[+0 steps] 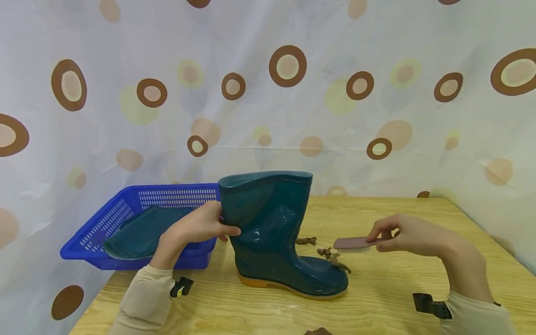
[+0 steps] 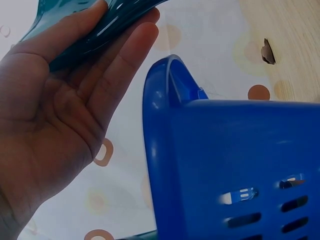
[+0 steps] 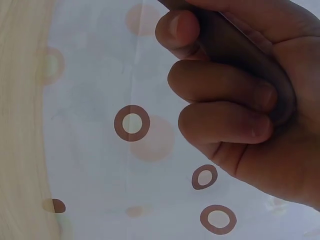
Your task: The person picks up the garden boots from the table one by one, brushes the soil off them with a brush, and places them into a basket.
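A dark green rubber boot (image 1: 270, 232) with a tan sole stands upright on the table, toe to the right. My left hand (image 1: 198, 225) grips the back of its shaft, thumb on the near side; in the left wrist view the fingers lie along the green rubber (image 2: 117, 20). In my right hand (image 1: 412, 237) is a brush (image 1: 356, 242) with a mauve back and pale bristles facing down, held just right of the boot's toe. The right wrist view shows fingers curled round its dark handle (image 3: 240, 50). Brown clumps (image 1: 340, 263) cling to the toe of the boot.
A blue plastic basket (image 1: 121, 197) stands at the left, close beside my left hand, with another green boot (image 1: 144, 232) lying in it. More brown clumps (image 1: 306, 240) lie on the wooden table (image 1: 398, 288) behind the boot and at the front edge. A patterned sheet (image 1: 251, 116) hangs behind.
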`<action>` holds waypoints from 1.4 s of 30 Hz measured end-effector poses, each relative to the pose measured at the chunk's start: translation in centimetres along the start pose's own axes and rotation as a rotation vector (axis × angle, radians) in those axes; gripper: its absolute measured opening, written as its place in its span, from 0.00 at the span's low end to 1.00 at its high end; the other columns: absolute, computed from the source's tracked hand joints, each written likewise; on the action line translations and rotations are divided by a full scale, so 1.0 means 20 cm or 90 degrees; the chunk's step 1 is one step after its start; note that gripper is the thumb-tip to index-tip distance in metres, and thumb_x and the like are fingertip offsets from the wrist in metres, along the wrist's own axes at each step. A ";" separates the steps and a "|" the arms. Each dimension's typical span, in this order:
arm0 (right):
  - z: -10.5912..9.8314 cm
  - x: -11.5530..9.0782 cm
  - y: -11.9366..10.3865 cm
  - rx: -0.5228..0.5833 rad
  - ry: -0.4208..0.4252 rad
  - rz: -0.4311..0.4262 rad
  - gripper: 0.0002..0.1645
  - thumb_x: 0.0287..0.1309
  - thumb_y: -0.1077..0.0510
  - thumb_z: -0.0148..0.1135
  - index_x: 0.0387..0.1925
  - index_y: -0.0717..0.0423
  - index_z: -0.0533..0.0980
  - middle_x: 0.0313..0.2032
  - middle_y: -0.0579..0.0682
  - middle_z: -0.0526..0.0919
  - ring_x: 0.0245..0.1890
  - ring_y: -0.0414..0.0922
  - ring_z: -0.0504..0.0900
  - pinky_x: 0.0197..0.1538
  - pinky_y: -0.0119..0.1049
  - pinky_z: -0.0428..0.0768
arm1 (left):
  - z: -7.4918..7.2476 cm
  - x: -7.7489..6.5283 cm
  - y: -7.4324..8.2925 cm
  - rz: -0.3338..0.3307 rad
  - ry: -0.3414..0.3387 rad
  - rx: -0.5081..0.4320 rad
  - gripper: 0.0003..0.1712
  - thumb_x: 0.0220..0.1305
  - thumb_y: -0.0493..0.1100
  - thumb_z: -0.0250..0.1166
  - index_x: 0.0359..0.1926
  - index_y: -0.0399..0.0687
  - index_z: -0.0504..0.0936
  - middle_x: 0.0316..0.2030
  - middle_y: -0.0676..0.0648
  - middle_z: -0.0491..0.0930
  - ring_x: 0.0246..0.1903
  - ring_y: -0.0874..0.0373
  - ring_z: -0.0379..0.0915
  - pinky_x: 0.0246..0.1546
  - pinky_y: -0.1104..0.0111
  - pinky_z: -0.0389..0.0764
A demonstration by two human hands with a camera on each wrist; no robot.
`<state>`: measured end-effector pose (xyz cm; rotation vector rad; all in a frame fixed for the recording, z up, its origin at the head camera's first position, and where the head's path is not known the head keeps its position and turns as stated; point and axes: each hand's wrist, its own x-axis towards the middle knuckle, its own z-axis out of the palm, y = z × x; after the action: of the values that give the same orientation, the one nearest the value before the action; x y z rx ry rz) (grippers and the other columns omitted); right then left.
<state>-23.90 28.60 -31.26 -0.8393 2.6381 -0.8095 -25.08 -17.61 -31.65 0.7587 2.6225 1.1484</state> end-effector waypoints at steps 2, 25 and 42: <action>0.00 0.00 -0.02 -0.012 0.012 -0.001 0.10 0.65 0.50 0.63 0.45 0.45 0.83 0.34 0.45 0.81 0.32 0.35 0.75 0.35 0.31 0.74 | 0.00 0.00 0.00 0.005 -0.001 -0.001 0.26 0.63 0.42 0.69 0.60 0.36 0.74 0.49 0.37 0.84 0.35 0.54 0.86 0.35 0.61 0.88; 0.04 0.03 -0.02 -0.032 -0.017 0.042 0.07 0.58 0.57 0.65 0.39 0.47 0.84 0.28 0.45 0.77 0.30 0.38 0.69 0.31 0.34 0.67 | 0.00 -0.01 0.00 0.030 -0.016 0.010 0.27 0.64 0.40 0.69 0.62 0.39 0.72 0.50 0.36 0.83 0.34 0.54 0.86 0.35 0.63 0.87; 0.11 0.13 -0.17 -0.133 0.256 -0.193 0.12 0.66 0.56 0.63 0.49 0.40 0.81 0.43 0.36 0.84 0.33 0.30 0.79 0.35 0.30 0.80 | 0.02 0.00 0.02 0.101 -0.001 0.035 0.23 0.65 0.37 0.67 0.60 0.41 0.76 0.47 0.39 0.84 0.32 0.57 0.84 0.35 0.68 0.85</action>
<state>-23.55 23.75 -31.19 -1.2732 3.0318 -0.8589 -24.86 -17.16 -31.71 0.9931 2.6418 1.1178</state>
